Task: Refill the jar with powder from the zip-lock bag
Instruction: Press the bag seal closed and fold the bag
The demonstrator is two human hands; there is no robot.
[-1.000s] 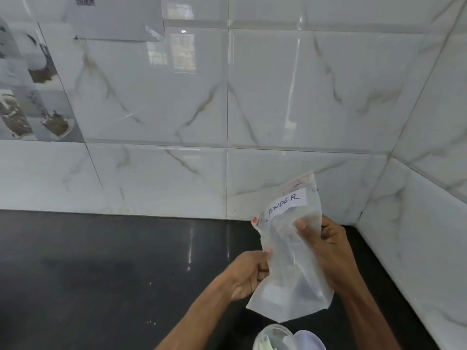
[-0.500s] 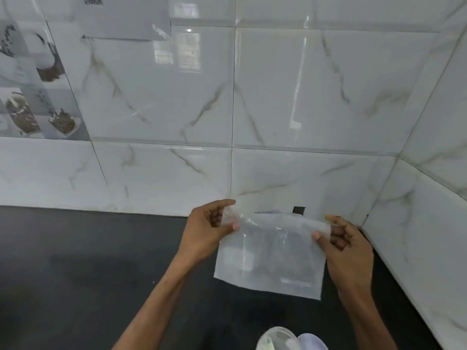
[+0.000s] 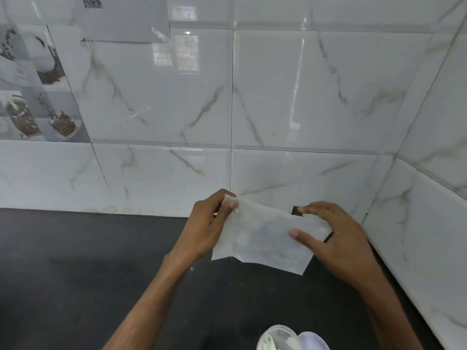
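Head view: a clear, nearly flat plastic zip-lock bag (image 3: 262, 238) is held in the air above a glossy black stone countertop (image 3: 75, 274), in front of a wall of white marble-patterned tiles (image 3: 303, 97). The bag is seen at about the 5 o'clock side of the picture's centre, spread wide between the two hands, with its lower edge hanging free.

The bag's upper left corner is pinched by the left hand (image 3: 206, 226), the thumb and fingers being closed on the plastic at about 10 o'clock of the bag. The right hand (image 3: 336, 238) is placed at 3 o'clock of the bag; its thumb is laid on the front face of the plastic and its fingers are curled at the top right edge, so the bag is gripped there as well. A small black tab (image 3: 296, 210) is seen just beside the right forefinger; what it is cannot be told.

At the bottom edge of the picture, at 6 o'clock of the bag and well apart from it, the rim of a clear round jar (image 3: 278, 337) is seen, cut off by the frame. A pale lilac round lid (image 3: 313, 341) lies just beside it at 3 o'clock. Whether the two touch cannot be told.

On the wall at 10 o'clock of the picture, tiles printed with bowls of dark grains (image 3: 38, 112) are seen, and a grey sheet of paper (image 3: 121, 18) is stuck above them.
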